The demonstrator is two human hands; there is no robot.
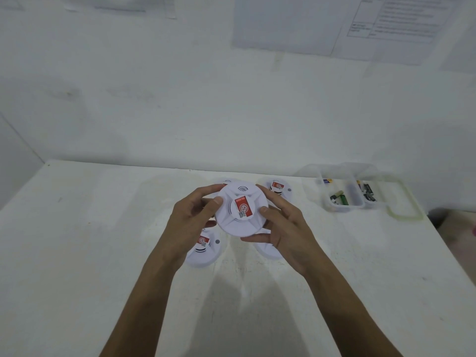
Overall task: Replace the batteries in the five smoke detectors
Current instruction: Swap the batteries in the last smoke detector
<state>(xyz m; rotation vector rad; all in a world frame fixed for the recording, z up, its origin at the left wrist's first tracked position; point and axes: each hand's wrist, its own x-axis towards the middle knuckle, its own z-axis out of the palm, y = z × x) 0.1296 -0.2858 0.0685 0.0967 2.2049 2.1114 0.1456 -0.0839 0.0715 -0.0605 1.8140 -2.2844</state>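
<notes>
Smoke detector: white round plastic disc, face toward the camera, held clear above the worktop at approx. centre of view. Red sticker sits on its raised middle hub.

Left hand grips the left rim, thumb on the front face, fingers curled behind. Right hand grips the right and lower rim, thumb beside the hub, fingers under the edge. Both hands are grasping it, neither is free.

Handling, as a judgement: prob. light, a hollow shell, stiff but thin-walled. OK to squeeze at the rim, not at the slotted vents round the hub. Surface looks smooth and a bit slippery; the raised ribs give some purchase. The back isn't visible, so can't tell where the battery bay is. If it's a twist-off base, take one hand per half at the rim. Tabs could snap if forced.

Four more on the worktop:
- rear detector, mostly hidden
- far-right detector
- near-left detector
- near-right detector, under the right hand

Further right, well apart, is a clear divided box holding batteries. Its lid lies just beside it. Printed sheets are on the wall, unreadable.
</notes>
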